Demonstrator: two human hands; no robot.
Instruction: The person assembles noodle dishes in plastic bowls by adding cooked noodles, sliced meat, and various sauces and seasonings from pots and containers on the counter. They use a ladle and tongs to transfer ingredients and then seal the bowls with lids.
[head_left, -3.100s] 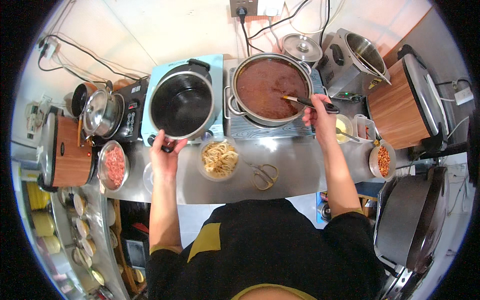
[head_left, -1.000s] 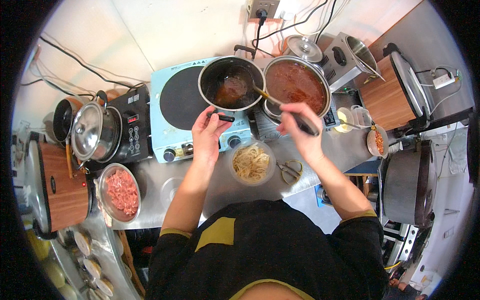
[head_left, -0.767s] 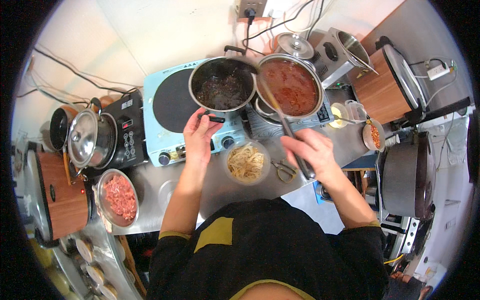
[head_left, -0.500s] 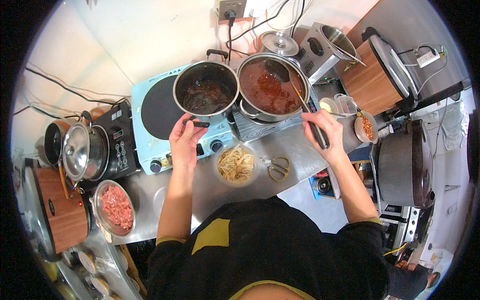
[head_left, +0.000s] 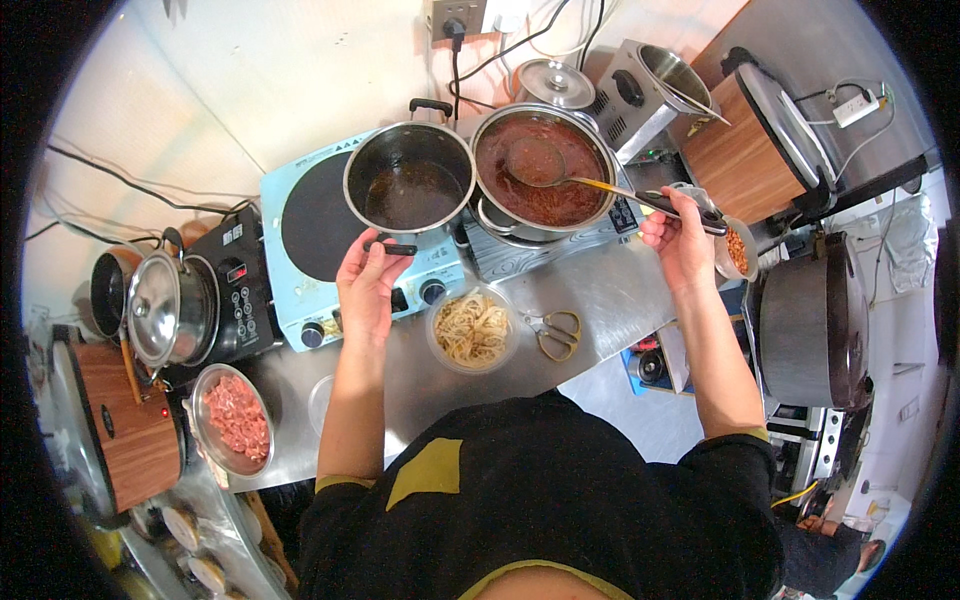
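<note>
My left hand [head_left: 366, 290] is closed around the black side handle [head_left: 392, 248] of a metal pot [head_left: 410, 165] with a little dark liquid in its bottom. Directly to its right is a larger pot [head_left: 547, 222] of red-brown, oily broth [head_left: 560, 205]. My right hand [head_left: 684, 240] grips the black handle of a ladle [head_left: 600, 185], whose bowl is over the broth and looks filled with it. Whether the bowl still touches the surface I cannot tell. Nearer to me, a bowl of pale noodle-like strands [head_left: 472, 330] lies beside scissors [head_left: 556, 336].
A blue cooktop [head_left: 310, 215] stands on the steel counter [head_left: 400, 400]. At left are a bowl of raw meat [head_left: 234, 418] and a lidded pot [head_left: 165, 305] on a black cooker. Right of the broth are small containers, a bowl of orange-brown bits [head_left: 738, 250] and a wood-patterned box [head_left: 745, 155].
My right hand has moved up and to the right, bringing the ladle's handle nearly level. Its bowl has shifted left and toward me. My left hand stays on the pot handle.
</note>
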